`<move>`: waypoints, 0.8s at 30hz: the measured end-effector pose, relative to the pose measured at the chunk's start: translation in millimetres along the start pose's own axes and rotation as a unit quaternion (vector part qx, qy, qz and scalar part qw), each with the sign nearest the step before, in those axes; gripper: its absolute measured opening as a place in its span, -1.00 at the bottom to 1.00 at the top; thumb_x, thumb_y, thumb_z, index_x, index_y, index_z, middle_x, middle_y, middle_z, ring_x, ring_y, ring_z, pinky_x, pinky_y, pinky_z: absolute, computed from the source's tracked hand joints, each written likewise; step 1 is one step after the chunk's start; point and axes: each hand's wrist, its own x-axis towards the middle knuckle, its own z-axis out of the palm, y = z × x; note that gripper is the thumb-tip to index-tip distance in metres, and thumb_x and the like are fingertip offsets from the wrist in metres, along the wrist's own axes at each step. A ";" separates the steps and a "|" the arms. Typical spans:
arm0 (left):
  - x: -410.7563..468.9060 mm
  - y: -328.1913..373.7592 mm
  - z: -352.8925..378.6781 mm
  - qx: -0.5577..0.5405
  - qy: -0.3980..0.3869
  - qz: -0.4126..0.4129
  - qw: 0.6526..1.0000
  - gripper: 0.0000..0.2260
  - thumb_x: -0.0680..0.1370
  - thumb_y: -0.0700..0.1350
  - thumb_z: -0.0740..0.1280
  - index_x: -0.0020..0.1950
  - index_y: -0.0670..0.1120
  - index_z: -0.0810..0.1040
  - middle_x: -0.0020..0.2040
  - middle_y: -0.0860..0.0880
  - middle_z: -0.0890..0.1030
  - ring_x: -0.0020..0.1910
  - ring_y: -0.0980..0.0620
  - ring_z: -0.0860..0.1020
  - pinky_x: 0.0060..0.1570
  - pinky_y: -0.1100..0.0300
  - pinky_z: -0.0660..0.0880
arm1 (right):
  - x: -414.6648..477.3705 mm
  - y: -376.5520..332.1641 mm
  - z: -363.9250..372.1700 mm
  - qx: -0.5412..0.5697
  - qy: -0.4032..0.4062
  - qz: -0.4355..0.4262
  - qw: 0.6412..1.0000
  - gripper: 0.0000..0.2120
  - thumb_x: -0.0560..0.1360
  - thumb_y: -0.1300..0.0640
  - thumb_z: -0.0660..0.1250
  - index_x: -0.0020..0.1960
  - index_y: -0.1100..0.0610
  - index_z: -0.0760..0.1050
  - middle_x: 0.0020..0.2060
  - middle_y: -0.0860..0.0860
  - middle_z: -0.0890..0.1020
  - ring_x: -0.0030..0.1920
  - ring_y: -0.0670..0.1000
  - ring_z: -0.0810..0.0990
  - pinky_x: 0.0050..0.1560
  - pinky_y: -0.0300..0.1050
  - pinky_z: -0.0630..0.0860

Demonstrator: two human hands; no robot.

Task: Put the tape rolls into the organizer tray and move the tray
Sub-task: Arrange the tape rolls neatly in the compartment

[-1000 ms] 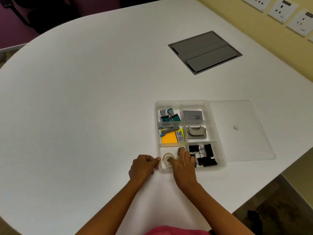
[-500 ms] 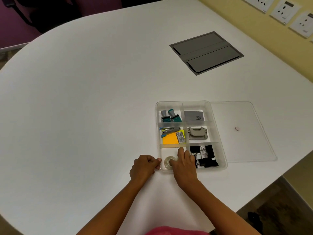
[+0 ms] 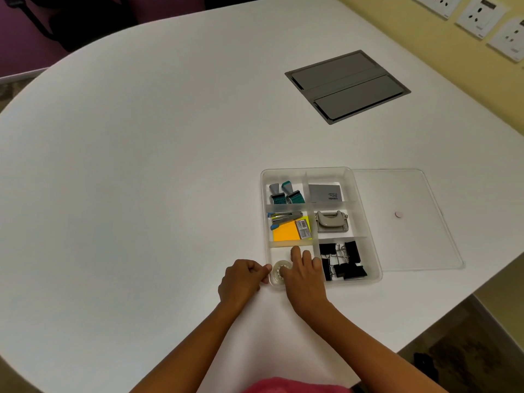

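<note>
Right hand [image 3: 304, 275] lies over the near-left compartment of the organizer tray [image 3: 364, 214], fingers spread and pressed onto a clear tape roll [image 3: 279, 270]; whether the fingers close around the roll cannot be told, as the hand covers most of it. The tape roll sits flat inside that compartment, against the tray's near-left corner. Left hand [image 3: 243, 280] is curled into a loose fist just outside the tray's left wall, thumb and forefinger tip touching the rim at the corner; no object is visible in it.

Neighbouring compartments hold black binder clips [image 3: 343, 263], orange sticky notes [image 3: 286, 234], a grey hole punch [image 3: 331, 221] and two staplers [image 3: 285, 193]. A clear lid [image 3: 411, 219] lies flat, touching the tray's right side. Everything rests on a white table [image 3: 141, 165].
</note>
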 end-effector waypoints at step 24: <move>0.6 1.2 -0.9 -0.001 -0.003 -0.015 1.000 -0.69 0.46 0.21 0.33 -0.19 -0.01 0.68 -0.13 -0.01 0.72 -0.12 -0.02 0.65 0.05 0.00 0.58 | -0.5 -7.1 -19.4 -0.008 0.033 0.071 0.997 -0.87 0.28 0.21 0.55 -0.21 0.09 0.65 0.11 0.14 0.58 0.00 0.13 0.57 -0.07 -0.02 0.51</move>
